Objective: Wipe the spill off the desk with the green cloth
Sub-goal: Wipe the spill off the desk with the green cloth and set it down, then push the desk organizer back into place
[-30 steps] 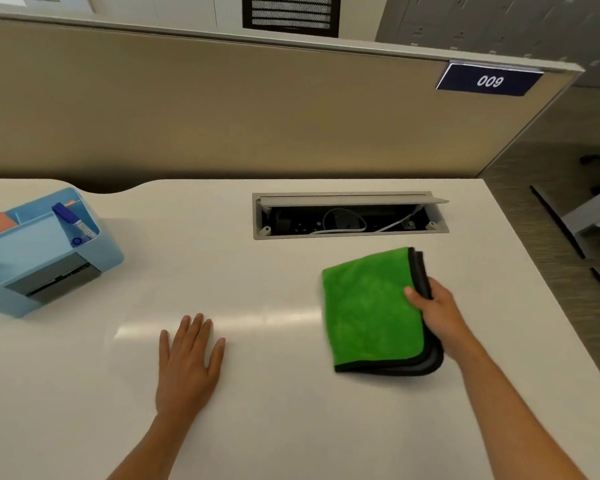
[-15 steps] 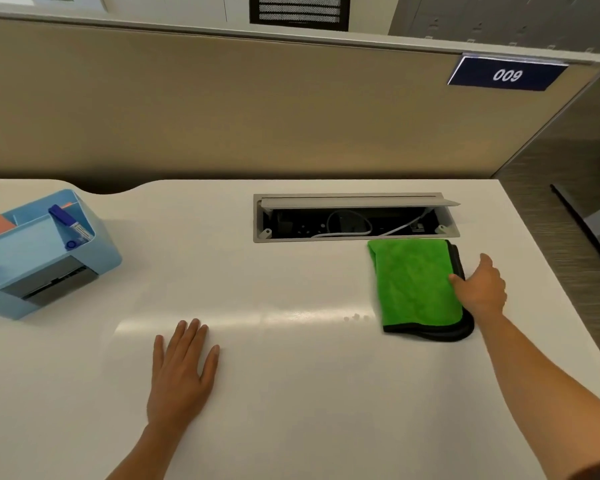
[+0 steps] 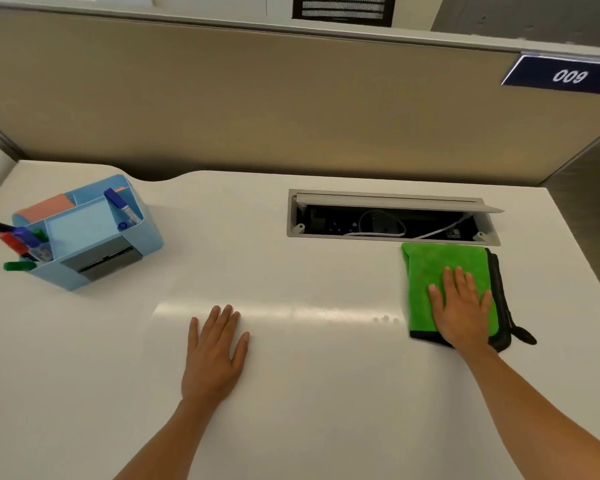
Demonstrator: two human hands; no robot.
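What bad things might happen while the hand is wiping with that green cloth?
1. A few small droplets sit just left of the green cloth; the right hand might miss them, since they are faint.
2. The cloth lies right beside the open cable box with wires inside. A push forward might send the cloth or wetness into it.
3. The cloth's dark loop trails on the desk and might drag moisture around.

Quick count: one green cloth (image 3: pixel 440 271), one blue organizer (image 3: pixel 94 251), two hands, three tiny droplets (image 3: pixel 385 319) just left of the right grip.
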